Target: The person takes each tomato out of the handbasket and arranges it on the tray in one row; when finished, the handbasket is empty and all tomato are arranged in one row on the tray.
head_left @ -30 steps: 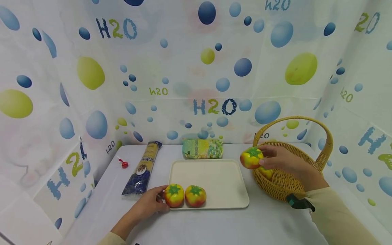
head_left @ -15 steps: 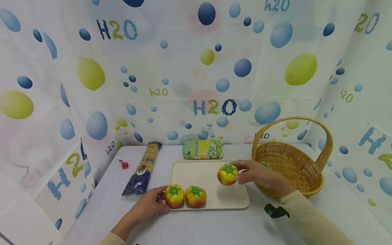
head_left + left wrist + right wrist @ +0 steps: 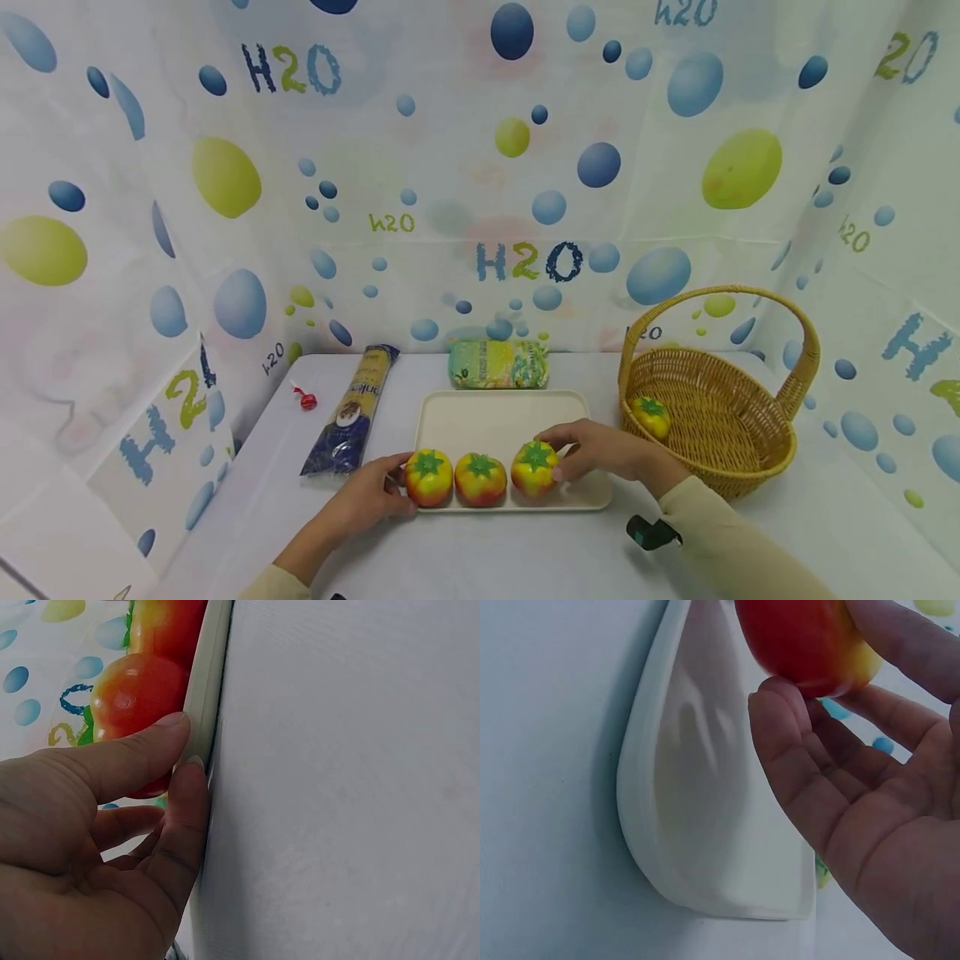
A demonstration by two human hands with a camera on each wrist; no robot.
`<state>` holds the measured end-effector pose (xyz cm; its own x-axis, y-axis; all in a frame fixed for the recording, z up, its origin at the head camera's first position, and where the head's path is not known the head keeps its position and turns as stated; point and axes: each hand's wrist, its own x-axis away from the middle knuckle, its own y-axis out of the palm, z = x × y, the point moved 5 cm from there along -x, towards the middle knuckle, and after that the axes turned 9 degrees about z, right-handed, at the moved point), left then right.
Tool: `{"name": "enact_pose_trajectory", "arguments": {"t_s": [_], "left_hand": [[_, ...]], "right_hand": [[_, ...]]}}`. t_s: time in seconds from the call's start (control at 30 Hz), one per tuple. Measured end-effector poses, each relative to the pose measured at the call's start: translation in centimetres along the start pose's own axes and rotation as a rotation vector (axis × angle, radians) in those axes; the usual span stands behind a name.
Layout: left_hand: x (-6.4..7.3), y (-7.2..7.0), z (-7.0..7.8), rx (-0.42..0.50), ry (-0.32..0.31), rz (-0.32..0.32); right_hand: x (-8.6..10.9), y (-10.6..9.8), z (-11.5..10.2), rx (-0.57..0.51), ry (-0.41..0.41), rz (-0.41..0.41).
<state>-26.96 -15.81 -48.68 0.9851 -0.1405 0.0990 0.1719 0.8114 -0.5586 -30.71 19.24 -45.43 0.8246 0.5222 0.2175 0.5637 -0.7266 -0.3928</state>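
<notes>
The wicker basket (image 3: 720,408) stands right of the cream tray (image 3: 487,425), whose near-left rim my left hand (image 3: 367,496) pinches. My right hand (image 3: 611,452) grips the third tomato (image 3: 533,468) over the tray's near side; whether it touches down, I can't tell. The left tomato (image 3: 428,477) and middle tomato (image 3: 481,479) already sit there, so I judge two done; one basket tomato (image 3: 651,418) is left.
</notes>
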Motion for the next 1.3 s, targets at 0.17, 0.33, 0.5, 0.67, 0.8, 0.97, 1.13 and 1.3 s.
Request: {"name": "enact_pose_trajectory", "arguments": {"t_s": [0.17,0.33,0.5,0.67,0.8,0.97,1.13,1.3], "left_hand": [[0.0,0.0,0.0,0.000,-0.003,-0.002],[-0.1,0.0,-0.1,-0.001,0.004,-0.003],[0.0,0.0,-0.1,-0.004,0.009,0.000],[0.0,0.0,-0.1,0.000,0.007,0.004],[0.0,0.0,-0.1,-0.002,0.007,0.001],[0.0,0.0,-0.1,0.002,0.009,-0.002],[0.0,0.0,-0.1,0.011,0.009,-0.004],[0.0,0.0,-0.1,0.006,0.006,-0.007]], "right_hand": [[-0.2,0.5,0.3,-0.016,0.016,-0.010],[-0.3,0.9,0.5,-0.027,0.025,-0.017],[-0.4,1.2,0.8,-0.024,0.032,-0.010],[-0.5,1.2,1.1,-0.019,0.043,-0.012],[-0.5,1.2,1.2,-0.022,0.038,-0.020],[-0.4,1.2,1.0,-0.029,0.038,-0.022],[-0.2,1.2,0.9,-0.034,0.044,-0.013],[-0.1,1.1,0.9,-0.045,0.037,-0.001]]}}
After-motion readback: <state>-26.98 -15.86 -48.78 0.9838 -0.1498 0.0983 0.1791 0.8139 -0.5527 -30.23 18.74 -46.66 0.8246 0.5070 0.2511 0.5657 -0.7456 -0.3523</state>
